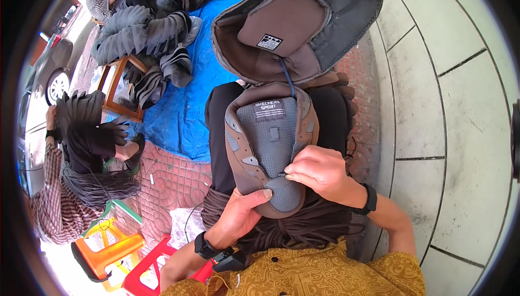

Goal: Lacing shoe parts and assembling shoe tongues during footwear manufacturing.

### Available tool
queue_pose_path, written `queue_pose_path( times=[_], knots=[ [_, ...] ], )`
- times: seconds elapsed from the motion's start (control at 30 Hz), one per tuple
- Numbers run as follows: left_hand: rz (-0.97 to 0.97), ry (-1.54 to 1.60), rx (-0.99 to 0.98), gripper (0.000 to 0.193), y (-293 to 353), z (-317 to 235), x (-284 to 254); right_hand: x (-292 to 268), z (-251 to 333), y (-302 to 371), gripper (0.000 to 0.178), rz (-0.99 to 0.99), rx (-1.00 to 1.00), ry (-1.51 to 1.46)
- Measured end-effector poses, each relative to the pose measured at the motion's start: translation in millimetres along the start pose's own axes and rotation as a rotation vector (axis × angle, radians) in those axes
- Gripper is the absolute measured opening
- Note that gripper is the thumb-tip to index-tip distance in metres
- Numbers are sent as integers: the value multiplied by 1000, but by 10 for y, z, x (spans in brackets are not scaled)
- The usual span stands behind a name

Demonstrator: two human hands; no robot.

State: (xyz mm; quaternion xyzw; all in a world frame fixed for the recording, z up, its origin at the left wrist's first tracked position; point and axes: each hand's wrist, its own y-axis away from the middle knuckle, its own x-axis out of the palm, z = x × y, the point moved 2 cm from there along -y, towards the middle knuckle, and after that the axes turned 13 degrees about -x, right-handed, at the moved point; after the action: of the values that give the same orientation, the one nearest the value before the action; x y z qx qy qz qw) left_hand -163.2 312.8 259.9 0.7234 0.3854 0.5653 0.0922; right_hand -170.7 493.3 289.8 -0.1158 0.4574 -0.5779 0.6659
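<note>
A brown and grey shoe upper (265, 144) lies over my lap, its toe toward me and its tongue showing a dark label. My left hand (238, 220) grips it at the toe, the thumb pressed on the grey mesh. With fingertips pinched together, my right hand (322, 174) is at the base of the tongue, by the eyelet edge; what they pinch is too small to make out. A blue cord (286, 76) runs from the heel to a larger brown and black upper (357, 8) beyond it. A bundle of dark brown laces (281, 236) lies across my lap.
To the left, a person (54, 198) handles a stack of dark uppers (80, 109). More uppers (135, 30) pile on a blue tarp (168, 128) around a wooden stool (116, 92). Orange (111, 250) and red (149, 266) plastic stools stand nearby. A tiled ledge (433, 106) borders my right.
</note>
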Motion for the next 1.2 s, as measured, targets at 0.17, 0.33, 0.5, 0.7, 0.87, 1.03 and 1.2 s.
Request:
queue_pose_path(
  times=[0.17,0.33,0.5,0.7,0.87,1.03,1.2],
  knots=[
    [22,12,-32,38,11,-7,15,-48,46,-47,15,97,-112,226],
    [10,17,-29,39,7,10,-9,-37,42,-69,20,117,-264,285],
    [-7,16,4,39,11,27,-30,-32,17,-73,21,144,-343,271],
    [47,47,-30,39,-7,36,-19,-20,-23,-78,18,86,-374,178],
    [40,18,-31,38,-26,52,-16,-35,-103,-36,20,-58,-125,-159],
    [48,33,0,38,-27,53,-22,-24,-88,-11,20,-98,-48,-197],
    [73,47,-38,38,-34,64,-51,-88,30,-56,15,5,-142,53]
  ],
)
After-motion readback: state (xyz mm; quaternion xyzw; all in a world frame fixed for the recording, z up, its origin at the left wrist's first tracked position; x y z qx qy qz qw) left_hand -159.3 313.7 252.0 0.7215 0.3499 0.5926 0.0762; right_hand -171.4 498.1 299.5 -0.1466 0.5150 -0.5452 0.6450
